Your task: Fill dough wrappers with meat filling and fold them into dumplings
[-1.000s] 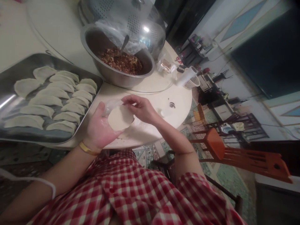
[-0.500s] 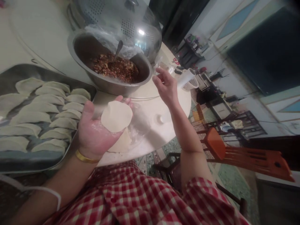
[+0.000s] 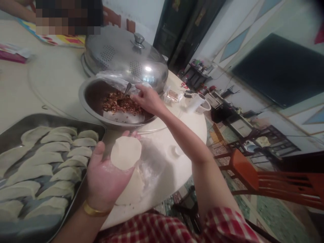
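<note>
A round, pale dumpling wrapper (image 3: 126,153) lies on the upturned palm of my left hand (image 3: 107,180), its fingers stretched out beneath it. Over the right side of a metal bowl (image 3: 84,104) is my right hand (image 3: 149,99), thumb and forefinger apart, holding nothing. Its fingertips are close to the handle of a spoon (image 3: 128,89), with a small gap visible. That spoon stands in a dark, chopped filling (image 3: 117,104). Below my left hand, more flat dough (image 3: 131,189) rests on the table beside clear plastic (image 3: 153,162).
At left, a metal tray (image 3: 100,130) holds several folded dumplings (image 3: 54,146). A large domed steamer lid (image 3: 121,50) stands behind the bowl. To the right are a white basket (image 3: 204,106), a white roll (image 3: 196,101) and an orange chair (image 3: 244,170). Another person sits across the table.
My right hand has moved left, from beside the bowl to over the filling near the spoon. The view has tilted up, showing more of the far table. The wrapper stays on my left palm.
</note>
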Action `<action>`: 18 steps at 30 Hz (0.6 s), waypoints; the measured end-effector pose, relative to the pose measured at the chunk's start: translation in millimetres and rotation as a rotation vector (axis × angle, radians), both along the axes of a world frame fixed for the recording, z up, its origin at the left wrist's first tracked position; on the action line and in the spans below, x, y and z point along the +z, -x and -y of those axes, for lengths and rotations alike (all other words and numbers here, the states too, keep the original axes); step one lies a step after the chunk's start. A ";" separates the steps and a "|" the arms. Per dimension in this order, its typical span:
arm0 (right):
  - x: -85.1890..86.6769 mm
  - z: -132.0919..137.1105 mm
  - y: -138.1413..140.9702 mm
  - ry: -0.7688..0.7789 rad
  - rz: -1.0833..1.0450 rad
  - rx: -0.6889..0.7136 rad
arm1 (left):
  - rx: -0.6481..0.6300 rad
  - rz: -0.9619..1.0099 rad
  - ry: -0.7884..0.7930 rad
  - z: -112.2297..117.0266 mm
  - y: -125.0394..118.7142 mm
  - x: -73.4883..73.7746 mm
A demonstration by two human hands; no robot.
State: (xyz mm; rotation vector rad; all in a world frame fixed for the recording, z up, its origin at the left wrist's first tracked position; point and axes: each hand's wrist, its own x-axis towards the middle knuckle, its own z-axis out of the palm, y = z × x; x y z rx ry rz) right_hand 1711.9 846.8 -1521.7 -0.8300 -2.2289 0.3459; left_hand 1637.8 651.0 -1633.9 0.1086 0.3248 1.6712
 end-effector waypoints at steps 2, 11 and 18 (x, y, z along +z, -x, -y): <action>6.7 -11.9 14.6 0.047 -0.055 0.006 | 0.017 0.001 -0.004 -1.2 3.3 -4.4; 8.6 -42.2 53.8 -0.045 0.096 0.230 | 0.008 0.087 0.040 -0.8 10.5 -9.5; 8.4 -35.7 38.8 -0.102 0.016 0.436 | -0.063 0.100 -0.040 3.0 11.6 -18.6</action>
